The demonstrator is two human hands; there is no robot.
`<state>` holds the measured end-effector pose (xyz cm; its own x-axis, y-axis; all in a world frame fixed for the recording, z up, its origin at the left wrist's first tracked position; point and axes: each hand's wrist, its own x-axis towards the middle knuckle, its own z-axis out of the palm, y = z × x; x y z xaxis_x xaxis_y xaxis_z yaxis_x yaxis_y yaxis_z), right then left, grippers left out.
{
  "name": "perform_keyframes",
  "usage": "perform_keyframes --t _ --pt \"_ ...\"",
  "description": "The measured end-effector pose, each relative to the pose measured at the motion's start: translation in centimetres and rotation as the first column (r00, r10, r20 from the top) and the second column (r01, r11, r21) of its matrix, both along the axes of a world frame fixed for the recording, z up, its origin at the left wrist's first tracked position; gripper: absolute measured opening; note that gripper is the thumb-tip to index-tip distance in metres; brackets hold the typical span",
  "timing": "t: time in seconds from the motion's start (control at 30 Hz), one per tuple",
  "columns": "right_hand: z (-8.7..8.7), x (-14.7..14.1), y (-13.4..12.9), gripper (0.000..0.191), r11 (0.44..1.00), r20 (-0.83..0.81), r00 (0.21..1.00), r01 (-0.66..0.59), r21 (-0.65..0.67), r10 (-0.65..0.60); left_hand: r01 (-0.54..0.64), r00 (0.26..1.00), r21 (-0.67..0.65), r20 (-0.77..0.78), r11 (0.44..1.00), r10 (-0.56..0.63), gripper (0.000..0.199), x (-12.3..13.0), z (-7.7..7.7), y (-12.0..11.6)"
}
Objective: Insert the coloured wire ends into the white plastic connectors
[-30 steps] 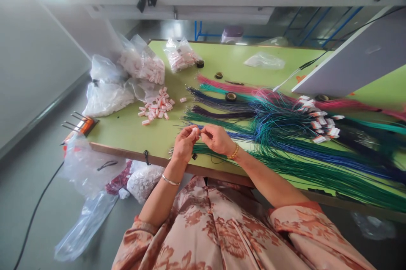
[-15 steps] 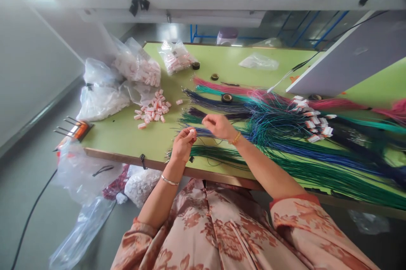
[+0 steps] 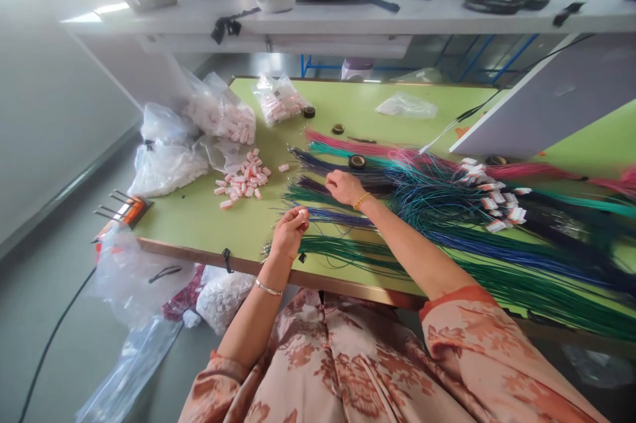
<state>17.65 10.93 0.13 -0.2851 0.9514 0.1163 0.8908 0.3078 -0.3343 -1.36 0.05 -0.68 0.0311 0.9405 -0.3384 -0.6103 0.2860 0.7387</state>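
My left hand [image 3: 291, 232] is closed in a pinch near the table's front edge, with a small white connector [image 3: 303, 212] between thumb and fingertips. Farther back and to the right, my right hand [image 3: 344, 188] has its fingers pressed together over the dark wires [image 3: 318, 185]; what they hold, if anything, is hidden. Blue wires [image 3: 338, 214] run just below it, and a bundle of green wires [image 3: 342, 246] lies nearest the front edge. Left of both hands is a loose heap of white and orange connectors [image 3: 243, 178].
Bags of connectors [image 3: 223, 115] stand at the back left. Black tape rolls [image 3: 356, 162] lie among pink wires [image 3: 348, 140]. Wired connectors [image 3: 497, 201] are piled at right. An orange pronged tool [image 3: 126, 212] sits at the left corner. A shelf [image 3: 338, 18] spans the back.
My right hand has moved slightly away from my left hand, to the back and right, onto the dark wires. My left hand keeps its pinch on the connector. The camera view has tilted up slightly.
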Motion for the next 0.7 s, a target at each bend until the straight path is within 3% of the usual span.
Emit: perform_keyframes --t 0.13,0.3,0.47,0.57,0.7 --pt "1.5 -0.3 -0.2 0.020 1.000 -0.026 0.999 0.028 0.009 -0.028 0.000 1.000 0.001 -0.010 1.000 0.000 0.027 0.0 0.0 0.0" --pt "2.8 -2.9 0.2 0.016 0.998 -0.041 0.998 -0.055 -0.034 0.054 0.007 1.000 -0.008 0.009 1.000 -0.007 0.030 0.3 0.3 0.0" --pt "3.1 -3.4 1.8 0.017 0.990 0.106 0.988 0.123 -0.068 -0.116 -0.012 1.000 -0.025 0.009 1.000 0.012 0.030 0.2 0.5 -0.2" --pt "3.3 -2.6 2.4 0.014 0.980 -0.031 0.981 0.189 -0.055 -0.191 -0.020 1.000 -0.027 0.013 0.999 0.021 0.029 0.1 0.6 -0.2" --pt "3.7 -3.0 2.3 0.011 0.998 -0.275 0.960 0.054 -0.017 -0.056 -0.013 0.999 -0.027 0.044 1.000 0.014 0.027 0.3 0.8 -0.1"
